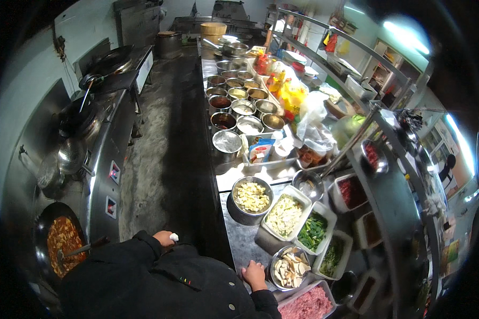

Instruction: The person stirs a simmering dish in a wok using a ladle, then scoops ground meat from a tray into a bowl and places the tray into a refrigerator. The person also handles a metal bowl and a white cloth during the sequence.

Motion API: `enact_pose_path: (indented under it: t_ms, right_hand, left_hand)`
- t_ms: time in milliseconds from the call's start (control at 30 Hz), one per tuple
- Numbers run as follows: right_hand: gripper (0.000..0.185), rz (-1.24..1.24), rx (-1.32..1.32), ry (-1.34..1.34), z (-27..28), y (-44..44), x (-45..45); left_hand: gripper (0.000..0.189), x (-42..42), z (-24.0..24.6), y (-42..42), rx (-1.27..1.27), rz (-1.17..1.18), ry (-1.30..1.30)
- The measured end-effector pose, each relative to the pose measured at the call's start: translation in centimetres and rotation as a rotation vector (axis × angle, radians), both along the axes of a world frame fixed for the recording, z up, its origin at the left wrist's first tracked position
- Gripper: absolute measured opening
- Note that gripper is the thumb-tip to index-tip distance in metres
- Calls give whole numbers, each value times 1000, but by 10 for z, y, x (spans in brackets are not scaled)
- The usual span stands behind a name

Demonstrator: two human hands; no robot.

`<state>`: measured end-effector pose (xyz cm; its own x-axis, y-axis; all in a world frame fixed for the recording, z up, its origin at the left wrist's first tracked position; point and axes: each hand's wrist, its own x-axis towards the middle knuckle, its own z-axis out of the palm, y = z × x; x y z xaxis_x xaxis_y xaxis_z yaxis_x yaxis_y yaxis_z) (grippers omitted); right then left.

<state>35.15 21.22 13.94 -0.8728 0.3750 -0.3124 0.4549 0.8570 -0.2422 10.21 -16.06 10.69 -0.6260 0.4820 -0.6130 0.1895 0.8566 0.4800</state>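
Note:
My left hand (pixel 164 238) is in front of my dark jacket, its fingers closed on a small white object (pixel 174 237), perhaps a wad of tissue. My right hand (pixel 255 274) rests at the edge of the steel counter (pixel 239 245), fingers curled, and what lies under them is hidden. Just right of it stands a bowl of sliced mushrooms (pixel 290 268). Beyond are a steel pot of pale yellow chunks (pixel 252 197), a white tub of pale shreds (pixel 285 215) and a tub of cut green vegetables (pixel 312 231). Minced meat (pixel 309 305) fills a tub nearest me.
On my left, a wok of saucy red-brown food (pixel 64 243) with a ladle sits on the steel range (pixel 99 159). Several seasoning pots (pixel 243 107) line the counter ahead. A steel shelf rack (pixel 387 207) stands at right. A person (pixel 280 27) is at the far end.

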Motion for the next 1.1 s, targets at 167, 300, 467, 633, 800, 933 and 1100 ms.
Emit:
enact_pose_path:
  t_ms: [167,300,467,633,800,933,1100]
  right_hand:
    - [49,-62,-77,-102,10,2,-14]
    - [49,-153,-119,-201,18,4,-36]
    - [50,-191,-145,-216,27,2,-75]
    - [54,-104,-218,-137,31,-18,-155]
    - [56,14,-245,-28,40,-45,-247]
    - [56,65,-242,40,40,-63,-300]
    - [55,149,-226,30,43,-72,-352]
  left_hand:
    - [29,-22,-20,-17,11,3,-51]
    - [28,-46,-34,-33,-24,43,-25]
    - [27,-81,-41,-44,50,165,-13]
    - [28,-116,-52,-63,89,168,-28]
    - [28,-148,-63,-93,113,236,4]
    - [28,-172,-63,-122,101,353,16]
    - [31,-190,-66,-156,165,576,45]
